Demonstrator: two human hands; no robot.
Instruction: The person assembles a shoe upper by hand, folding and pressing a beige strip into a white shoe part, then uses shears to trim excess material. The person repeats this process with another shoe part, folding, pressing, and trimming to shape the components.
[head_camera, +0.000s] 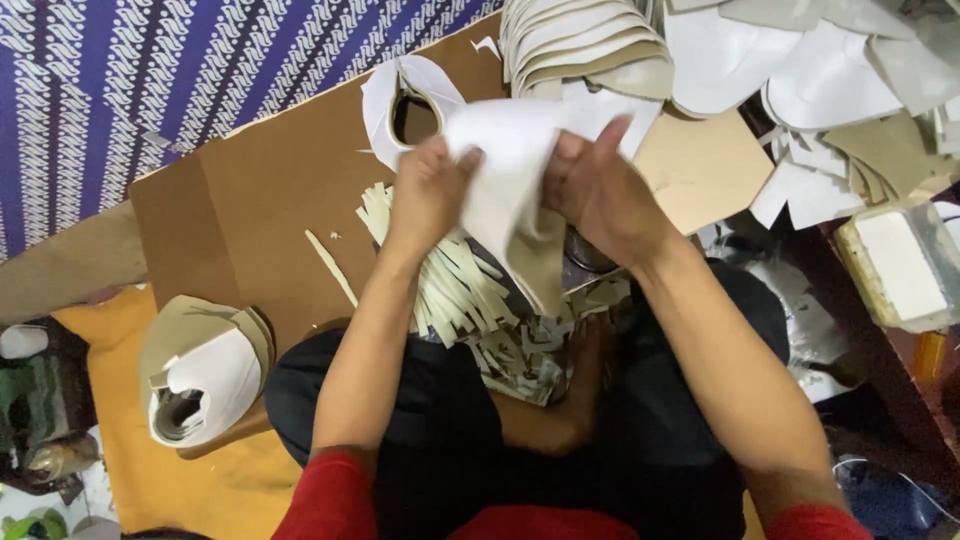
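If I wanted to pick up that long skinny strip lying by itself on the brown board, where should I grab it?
Probably near one end of the loose strip, coming straight down from above. It lies flat on the cardboard sheet, thin and narrow, so pinching across its width with fingertips suits it. Its lower end sits clear of the strip pile and both hands, left hand and right hand.

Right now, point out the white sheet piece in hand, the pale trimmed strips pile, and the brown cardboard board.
White sheet piece (510, 175), head view: middle, between both hands.
Pale trimmed strips pile (455, 290), head view: centre of the pile.
Brown cardboard board (250, 220), head view: bare left area.
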